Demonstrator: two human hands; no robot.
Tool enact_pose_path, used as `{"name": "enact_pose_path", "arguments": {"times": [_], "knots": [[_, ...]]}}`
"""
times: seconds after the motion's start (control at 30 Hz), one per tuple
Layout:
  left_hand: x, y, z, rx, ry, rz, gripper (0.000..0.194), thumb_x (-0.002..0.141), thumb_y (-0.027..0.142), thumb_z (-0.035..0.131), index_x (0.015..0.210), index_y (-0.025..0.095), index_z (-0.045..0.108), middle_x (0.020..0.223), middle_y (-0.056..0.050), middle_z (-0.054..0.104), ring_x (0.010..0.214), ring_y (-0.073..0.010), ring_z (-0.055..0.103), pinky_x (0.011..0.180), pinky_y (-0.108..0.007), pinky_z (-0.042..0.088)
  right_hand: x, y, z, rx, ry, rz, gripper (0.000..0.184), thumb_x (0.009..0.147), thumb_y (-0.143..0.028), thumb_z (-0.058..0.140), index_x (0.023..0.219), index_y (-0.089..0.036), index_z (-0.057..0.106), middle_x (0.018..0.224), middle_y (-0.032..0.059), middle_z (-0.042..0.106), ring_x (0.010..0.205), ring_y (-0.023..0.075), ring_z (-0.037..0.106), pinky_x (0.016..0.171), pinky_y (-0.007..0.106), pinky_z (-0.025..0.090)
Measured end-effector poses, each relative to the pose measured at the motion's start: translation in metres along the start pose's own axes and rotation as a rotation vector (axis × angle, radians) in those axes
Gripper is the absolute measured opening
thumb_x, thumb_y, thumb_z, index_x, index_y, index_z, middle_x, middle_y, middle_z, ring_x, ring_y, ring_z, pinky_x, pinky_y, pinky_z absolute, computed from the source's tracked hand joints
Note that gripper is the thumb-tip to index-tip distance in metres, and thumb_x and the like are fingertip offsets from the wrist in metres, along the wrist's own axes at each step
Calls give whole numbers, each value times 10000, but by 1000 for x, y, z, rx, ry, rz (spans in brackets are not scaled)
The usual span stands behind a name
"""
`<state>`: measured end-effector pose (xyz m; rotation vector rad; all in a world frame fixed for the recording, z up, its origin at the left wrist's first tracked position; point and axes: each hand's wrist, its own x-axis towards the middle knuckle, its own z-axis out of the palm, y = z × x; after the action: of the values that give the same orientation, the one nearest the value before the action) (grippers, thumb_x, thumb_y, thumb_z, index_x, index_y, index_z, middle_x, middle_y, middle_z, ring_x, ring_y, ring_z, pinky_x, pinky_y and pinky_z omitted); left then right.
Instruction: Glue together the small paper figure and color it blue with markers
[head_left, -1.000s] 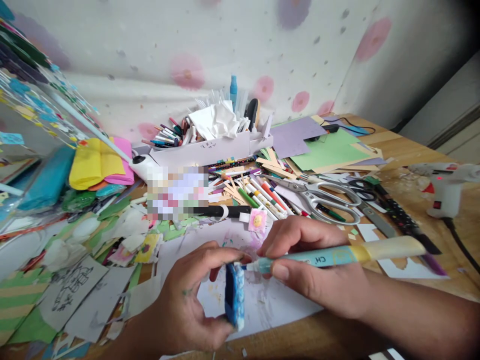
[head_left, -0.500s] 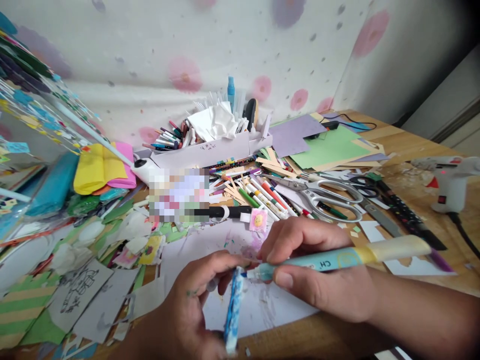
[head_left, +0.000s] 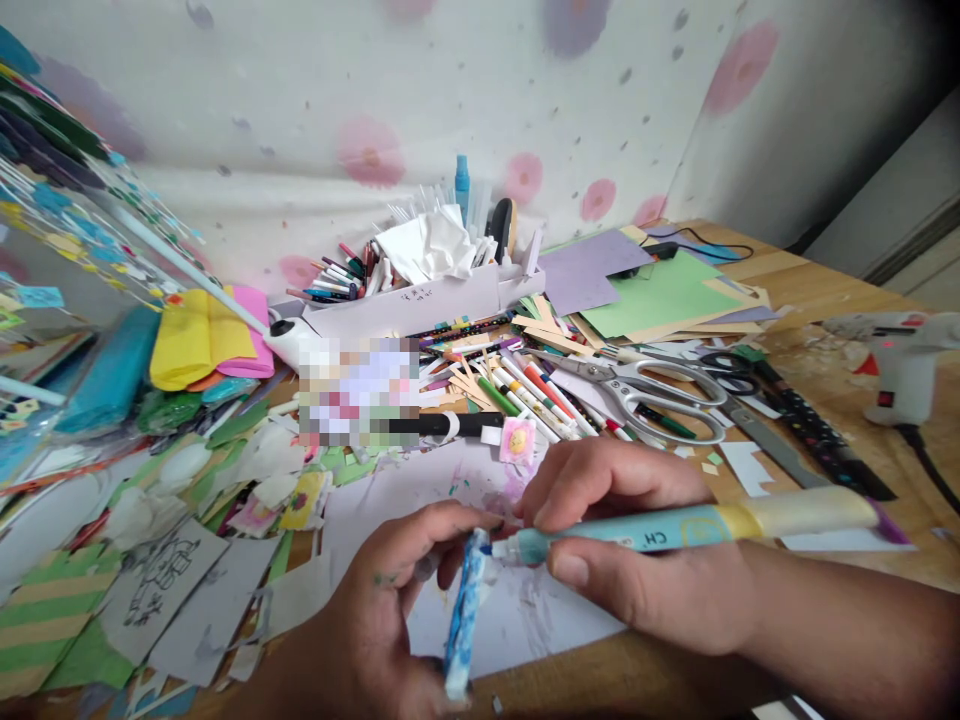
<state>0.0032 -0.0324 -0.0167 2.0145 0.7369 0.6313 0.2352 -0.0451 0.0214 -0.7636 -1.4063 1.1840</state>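
In my left hand (head_left: 382, 590) is a small flat piece (head_left: 465, 615) with blue and white colouring, seen nearly edge-on and gripped between thumb and fingers. What it is made of I cannot tell. My right hand (head_left: 645, 590) grips a marker (head_left: 660, 533) with a light blue and yellow barrel like a pen. Its dark blue tip meets the upper end of the piece's edge. Both hands are above a stained white sheet (head_left: 517, 635). Part of my left fingers is hidden behind the piece.
Silver scissors (head_left: 667, 390), loose markers (head_left: 525, 390) and paper strips crowd the middle. A white glue gun (head_left: 896, 370) stands at right. Paper scraps (head_left: 172, 580) cover the left side. Behind stands a white box (head_left: 420, 300) with pens and tissue. Green paper (head_left: 667, 295) lies at back right.
The marker's rear end has swung slightly down and to the right, and its barrel has turned a little. The lower end of the piece has shifted slightly left.
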Motion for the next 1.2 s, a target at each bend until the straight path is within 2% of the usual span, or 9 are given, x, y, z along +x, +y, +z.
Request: {"name": "enact_pose_path", "arguments": {"times": [0.13,0.23,0.4,0.5,0.63,0.73,0.83,1.03,1.2], "knots": [[0,7,1,-165,104,-6,702,634,459,748,1271,300,500,939,-62,653,733,-222,624,684,-357,554,1,0,-2,-34,21,22,99,754,-174,705,717,-204,618,698,39,693,659,181,661,609,315,547],[4,12,1,-211,75,-42,647,640,428,746,1236,276,547,912,-57,652,729,-210,621,686,-337,550,0,-1,-2,-38,-27,-2,100,745,-178,713,715,-204,621,700,38,689,663,183,661,600,309,545],[10,10,-2,-237,17,-23,646,629,360,752,1242,299,557,871,-32,633,703,-191,607,673,-316,546,-1,-1,-3,-91,16,53,85,737,-192,716,705,-191,637,713,48,687,664,191,659,607,324,541],[10,6,-2,-214,21,21,707,595,311,752,1267,316,533,906,-30,639,704,-187,604,669,-310,537,1,0,-3,-87,-5,61,84,729,-198,718,701,-185,640,698,49,683,651,197,661,595,327,536],[10,9,-2,-170,72,39,696,567,208,700,1238,311,547,933,-24,668,720,-185,603,681,-302,527,4,1,-4,-73,33,76,128,724,-202,721,661,-199,611,667,28,669,646,179,642,587,297,518],[12,12,-3,-136,55,18,672,553,172,650,1211,287,571,872,-13,662,676,-173,591,633,-280,522,4,1,-4,-78,-14,98,113,719,-197,717,670,-193,615,670,32,666,630,179,638,569,293,512],[14,13,-4,-97,71,34,642,527,161,587,1161,263,597,808,-8,638,649,-172,574,589,-267,508,5,1,-4,-61,-4,119,113,731,-197,712,680,-193,611,660,25,662,609,162,623,532,264,492],[13,12,-6,-52,68,-40,676,537,140,618,1197,278,582,910,-9,663,753,-189,622,665,-271,517,6,5,-6,-86,0,74,118,750,-191,712,687,-193,612,672,18,673,613,150,627,542,253,496],[14,13,-5,92,194,-25,633,564,118,622,1173,288,582,1023,-14,677,859,-206,634,744,-294,522,0,5,-2,-184,-29,-63,87,729,-162,706,735,-200,629,705,33,687,641,178,649,597,306,510]]}}
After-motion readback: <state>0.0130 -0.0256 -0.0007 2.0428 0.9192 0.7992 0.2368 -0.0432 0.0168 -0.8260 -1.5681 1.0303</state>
